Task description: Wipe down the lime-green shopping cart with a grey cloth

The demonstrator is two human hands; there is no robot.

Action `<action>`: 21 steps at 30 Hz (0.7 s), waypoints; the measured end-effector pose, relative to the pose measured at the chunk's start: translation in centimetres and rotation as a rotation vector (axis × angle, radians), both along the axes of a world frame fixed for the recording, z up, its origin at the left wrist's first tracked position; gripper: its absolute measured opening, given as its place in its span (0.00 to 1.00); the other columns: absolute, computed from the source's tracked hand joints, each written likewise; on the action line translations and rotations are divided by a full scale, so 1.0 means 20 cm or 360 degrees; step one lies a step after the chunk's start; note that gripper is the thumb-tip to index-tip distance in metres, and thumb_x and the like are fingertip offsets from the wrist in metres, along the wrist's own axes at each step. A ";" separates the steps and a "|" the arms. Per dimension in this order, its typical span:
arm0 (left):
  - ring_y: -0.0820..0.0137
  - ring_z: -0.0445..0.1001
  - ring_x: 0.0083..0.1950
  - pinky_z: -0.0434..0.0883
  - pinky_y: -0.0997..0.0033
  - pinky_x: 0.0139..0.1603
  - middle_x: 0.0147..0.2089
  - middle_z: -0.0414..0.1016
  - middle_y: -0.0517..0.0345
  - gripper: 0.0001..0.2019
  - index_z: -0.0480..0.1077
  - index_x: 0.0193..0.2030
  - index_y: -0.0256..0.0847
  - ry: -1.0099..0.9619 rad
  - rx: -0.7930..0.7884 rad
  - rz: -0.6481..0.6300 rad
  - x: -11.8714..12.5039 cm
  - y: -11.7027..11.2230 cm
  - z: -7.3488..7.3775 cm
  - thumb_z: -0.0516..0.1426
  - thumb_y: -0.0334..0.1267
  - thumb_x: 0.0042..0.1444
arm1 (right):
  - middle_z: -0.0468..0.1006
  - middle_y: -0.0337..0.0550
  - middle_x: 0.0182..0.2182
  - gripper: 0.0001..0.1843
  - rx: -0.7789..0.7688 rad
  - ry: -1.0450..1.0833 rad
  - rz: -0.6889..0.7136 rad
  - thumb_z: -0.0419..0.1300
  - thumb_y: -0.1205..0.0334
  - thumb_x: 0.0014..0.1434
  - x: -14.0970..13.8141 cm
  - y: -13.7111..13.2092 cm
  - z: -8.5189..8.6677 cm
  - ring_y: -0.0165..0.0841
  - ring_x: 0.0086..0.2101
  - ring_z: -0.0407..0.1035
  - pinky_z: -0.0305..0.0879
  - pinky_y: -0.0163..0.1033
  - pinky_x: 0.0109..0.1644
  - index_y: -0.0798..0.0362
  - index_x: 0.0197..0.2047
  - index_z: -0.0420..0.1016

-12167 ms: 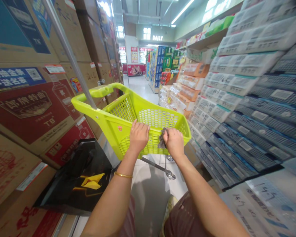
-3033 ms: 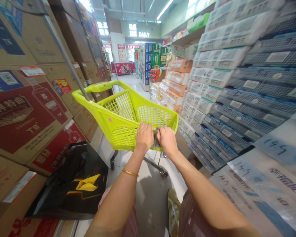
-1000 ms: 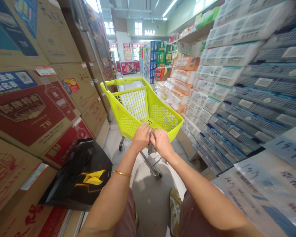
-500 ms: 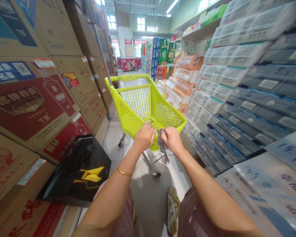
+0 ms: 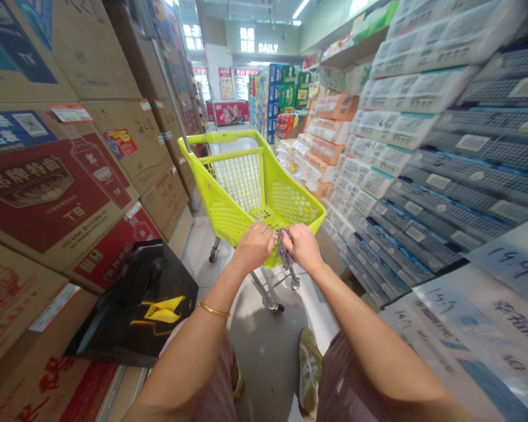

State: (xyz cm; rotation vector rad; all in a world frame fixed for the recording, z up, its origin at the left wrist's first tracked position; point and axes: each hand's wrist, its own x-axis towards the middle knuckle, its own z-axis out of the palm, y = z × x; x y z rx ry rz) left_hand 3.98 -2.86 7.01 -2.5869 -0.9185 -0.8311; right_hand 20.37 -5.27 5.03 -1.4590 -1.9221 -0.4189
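Observation:
A lime-green plastic shopping cart (image 5: 229,199) stands in the aisle in front of me, its basket showing nothing inside. My left hand (image 5: 254,246) is closed over the cart's near rim. My right hand (image 5: 304,247) is closed on the same rim just to the right and also grips a crumpled grey cloth (image 5: 283,248), which hangs between the two hands. A gold bangle (image 5: 210,309) sits on my left wrist.
Stacked cardboard cartons (image 5: 53,193) wall the left side, with a black bag (image 5: 141,305) at their foot. Shelves of wrapped tissue packs (image 5: 422,176) line the right. The tiled aisle (image 5: 264,334) runs ahead to further displays (image 5: 281,94).
The cart has swung from angled across the aisle to pointing straight down it. My two hands have drawn close together on the near rim, the cloth still in the right.

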 end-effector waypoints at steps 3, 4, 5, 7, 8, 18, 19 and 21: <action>0.66 0.69 0.41 0.67 0.60 0.54 0.30 0.69 0.53 0.12 0.66 0.29 0.38 -0.0033 0.0019 -0.0006 0.01 0.00 -0.01 0.46 0.33 0.61 | 0.71 0.44 0.26 0.15 0.0039 0.0072 -0.0039 0.47 0.58 0.63 0.09 0.03 -0.01 0.34 0.31 0.62 0.55 0.37 0.38 0.53 0.29 0.69; 0.66 0.69 0.41 0.67 0.60 0.54 0.30 0.69 0.53 0.12 0.66 0.29 0.38 -0.0046 0.0026 -0.0005 0.01 0.00 -0.01 0.46 0.33 0.61 | 0.71 0.44 0.26 0.15 0.0053 0.0109 -0.0043 0.47 0.59 0.63 0.11 0.04 -0.01 0.34 0.31 0.62 0.55 0.37 0.38 0.53 0.29 0.69; 0.66 0.69 0.42 0.67 0.59 0.55 0.31 0.69 0.53 0.12 0.66 0.29 0.38 -0.0056 0.0034 -0.0001 0.01 0.00 -0.02 0.46 0.33 0.61 | 0.71 0.44 0.26 0.15 0.0069 0.0144 -0.0052 0.48 0.59 0.63 0.12 0.04 -0.01 0.34 0.31 0.62 0.55 0.37 0.38 0.52 0.29 0.69; 0.66 0.69 0.42 0.66 0.59 0.56 0.30 0.69 0.52 0.11 0.66 0.29 0.38 -0.0068 0.0046 0.0013 0.02 -0.01 -0.03 0.47 0.33 0.60 | 0.71 0.43 0.26 0.14 0.0092 0.0198 -0.0092 0.48 0.58 0.62 0.11 0.04 -0.01 0.34 0.31 0.62 0.55 0.37 0.37 0.52 0.28 0.69; 0.66 0.69 0.41 0.66 0.59 0.56 0.30 0.69 0.52 0.11 0.65 0.29 0.38 -0.0071 0.0049 0.0023 0.02 -0.01 -0.03 0.47 0.32 0.60 | 0.71 0.43 0.25 0.14 0.0095 0.0213 -0.0116 0.49 0.58 0.62 0.08 0.04 -0.01 0.34 0.30 0.61 0.55 0.37 0.37 0.52 0.28 0.69; 0.67 0.69 0.39 0.66 0.56 0.58 0.29 0.68 0.55 0.10 0.64 0.29 0.39 -0.0126 0.0020 -0.0008 -0.01 0.02 -0.03 0.46 0.31 0.60 | 0.72 0.43 0.26 0.15 0.0033 0.0185 -0.0073 0.48 0.59 0.62 -0.17 -0.02 0.00 0.34 0.31 0.62 0.54 0.38 0.37 0.52 0.28 0.69; 0.67 0.69 0.39 0.65 0.56 0.58 0.29 0.68 0.55 0.11 0.64 0.29 0.39 -0.0113 0.0019 -0.0013 -0.02 0.02 -0.03 0.46 0.31 0.60 | 0.72 0.43 0.25 0.15 0.0023 0.0153 -0.0052 0.48 0.59 0.62 -0.16 -0.02 0.00 0.34 0.31 0.62 0.54 0.38 0.37 0.52 0.28 0.69; 0.68 0.69 0.38 0.65 0.55 0.58 0.29 0.68 0.56 0.11 0.64 0.28 0.39 -0.0083 0.0021 -0.0034 -0.02 0.03 -0.03 0.46 0.31 0.60 | 0.71 0.43 0.25 0.15 0.0004 0.0094 -0.0029 0.49 0.58 0.62 -0.12 0.00 -0.01 0.34 0.30 0.62 0.53 0.38 0.37 0.52 0.28 0.69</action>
